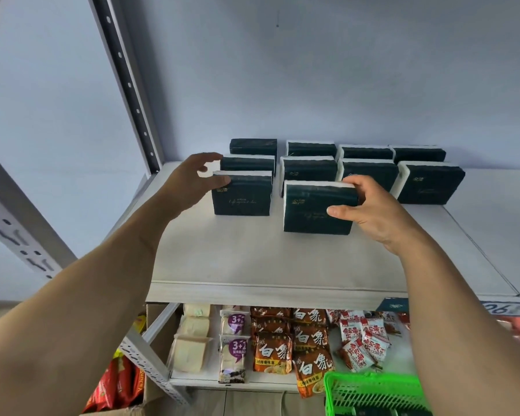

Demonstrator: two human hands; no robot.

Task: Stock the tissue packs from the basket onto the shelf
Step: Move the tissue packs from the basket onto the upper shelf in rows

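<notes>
A: Shelf (252, 259) has ten dark tissue packs standing in rows; green basket (373, 394) sits below, w/ more inside.

B: Right hand (376, 214) pinches the front pack (315, 211); left hand (192, 181), fingers spread, steadies the leftmost pack (242, 195).

A: Risk: a nudge could topple the rows behind like dominoes.

Below us, on the lower shelf board (210, 378), we see instant noodle packs (273, 352) at centre, bread slices (190, 354) left of them, and red-white snack packets (364, 340) to their right.
</notes>
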